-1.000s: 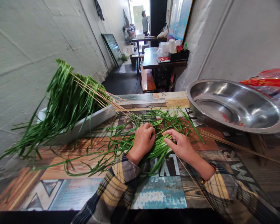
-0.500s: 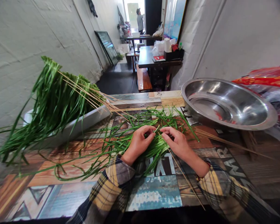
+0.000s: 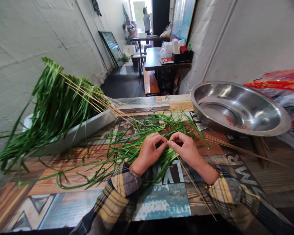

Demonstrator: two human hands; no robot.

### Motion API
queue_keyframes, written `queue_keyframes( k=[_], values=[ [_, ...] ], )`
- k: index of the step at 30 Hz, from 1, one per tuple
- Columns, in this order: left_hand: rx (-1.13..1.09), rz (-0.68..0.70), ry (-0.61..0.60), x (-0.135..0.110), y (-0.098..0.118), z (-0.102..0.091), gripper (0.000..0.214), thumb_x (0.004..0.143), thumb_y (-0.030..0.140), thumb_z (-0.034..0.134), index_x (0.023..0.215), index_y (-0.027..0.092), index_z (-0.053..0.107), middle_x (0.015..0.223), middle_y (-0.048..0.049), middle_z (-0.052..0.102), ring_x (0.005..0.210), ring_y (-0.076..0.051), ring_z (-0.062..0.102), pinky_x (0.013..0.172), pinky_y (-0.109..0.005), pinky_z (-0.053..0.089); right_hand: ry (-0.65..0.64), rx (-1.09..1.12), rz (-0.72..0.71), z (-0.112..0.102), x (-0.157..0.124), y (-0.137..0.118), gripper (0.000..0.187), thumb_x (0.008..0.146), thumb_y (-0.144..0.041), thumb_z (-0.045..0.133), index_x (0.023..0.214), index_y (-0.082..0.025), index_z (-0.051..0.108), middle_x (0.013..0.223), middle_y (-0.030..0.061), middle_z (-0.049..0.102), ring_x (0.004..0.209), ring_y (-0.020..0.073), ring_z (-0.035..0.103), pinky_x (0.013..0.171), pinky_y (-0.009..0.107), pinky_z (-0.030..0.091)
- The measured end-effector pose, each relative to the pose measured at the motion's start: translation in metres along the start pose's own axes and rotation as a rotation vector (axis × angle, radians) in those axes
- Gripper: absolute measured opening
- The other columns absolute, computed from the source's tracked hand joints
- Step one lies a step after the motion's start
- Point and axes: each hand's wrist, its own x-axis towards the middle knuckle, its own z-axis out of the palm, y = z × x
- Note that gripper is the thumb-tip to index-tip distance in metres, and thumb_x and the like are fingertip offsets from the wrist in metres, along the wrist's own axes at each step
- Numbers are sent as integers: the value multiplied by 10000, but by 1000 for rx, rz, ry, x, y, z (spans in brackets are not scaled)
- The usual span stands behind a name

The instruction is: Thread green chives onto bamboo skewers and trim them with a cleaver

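Note:
Over a loose pile of garlic chives (image 3: pixel 129 147) on the table, my two hands meet with their fingertips almost touching. My left hand (image 3: pixel 150 150) is closed in a pinch on the pale end of a garlic chive, most of which the fingers hide. My right hand (image 3: pixel 186 148) is closed too, thumb against forefinger, around the tip end of a thin bamboo skewer (image 3: pixel 197 187). The skewer slants from under that hand down to the table's near edge. Green leaves spread out below both palms.
Skewered chives (image 3: pixel 66 101) fill a white tray (image 3: pixel 93 125) at the left, sticks pointing right. A steel basin (image 3: pixel 267 122) stands at the right, with loose bamboo skewers (image 3: pixel 235 147) near it. Further back are a table (image 3: pixel 153 58), a bench (image 3: pixel 150 81) and a person (image 3: pixel 146 21).
My fingertips have come closer together, and the chive end that stuck up between them is now mostly covered. The pile, tray and basin stay in place.

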Motion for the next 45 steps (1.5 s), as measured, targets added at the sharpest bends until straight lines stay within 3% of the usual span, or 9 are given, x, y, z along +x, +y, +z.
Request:
queue_keyframes(
  k=[9,21,24,27,29,32,36,41,45],
  values=[
    [-40,-6,-24,0,2,0,125,805,145,578,692,163,628,685,-14,623,673,-131,556,658,-253,415,70,-183,-149,-1,1,3,285,936,-276,359,775,-194,579,774,45,637,783,175,578,733,289,418],
    [-88,-68,74,0,-3,-4,89,801,149,563,722,161,602,695,-4,561,684,-125,514,646,-238,394,371,-141,-59,-40,8,1,356,912,-342,445,593,-201,519,602,-10,546,603,131,518,618,270,391],
    [-125,-126,131,2,-4,-5,81,800,162,558,724,159,587,708,-1,557,679,-118,503,636,-231,390,455,-129,-116,-44,12,2,133,845,-283,537,794,-197,623,918,50,633,803,161,580,702,292,448],
    [-174,-193,179,3,-6,-6,59,804,189,559,754,162,574,715,5,554,679,-115,502,632,-227,389,486,-77,-112,-46,14,4,461,781,-262,617,1231,-240,517,1245,86,547,921,173,584,724,306,475],
    [-221,-223,192,4,-7,-5,59,808,215,566,773,167,559,722,7,559,685,-116,513,640,-228,397,421,-48,-92,-46,14,4,420,816,-288,589,1228,-231,526,1149,77,609,877,168,597,714,303,473],
    [-282,-241,177,3,-9,-5,81,818,238,562,775,174,535,708,12,560,672,-116,526,635,-229,409,190,-105,-89,-42,11,4,196,890,-316,496,894,-201,656,825,37,669,764,158,602,695,293,452],
    [-254,-249,177,2,-10,-4,60,804,227,579,812,171,562,712,13,564,672,-115,529,634,-226,414,-79,-288,-129,-33,7,2,186,873,-309,544,758,-207,650,796,17,663,760,154,593,694,282,428],
    [-223,-264,165,2,-10,-4,83,794,220,585,850,162,608,745,0,605,695,-121,552,655,-229,430,-186,-483,-127,-25,2,-1,156,849,-349,589,830,-207,652,814,28,639,778,173,567,710,300,417],
    [-185,-270,157,2,-8,-4,78,793,209,580,829,156,624,750,-5,622,704,-124,561,662,-228,435,-220,-441,-126,-25,1,-1,114,830,-305,609,792,-199,632,822,27,627,787,167,555,725,300,412]
  ],
)
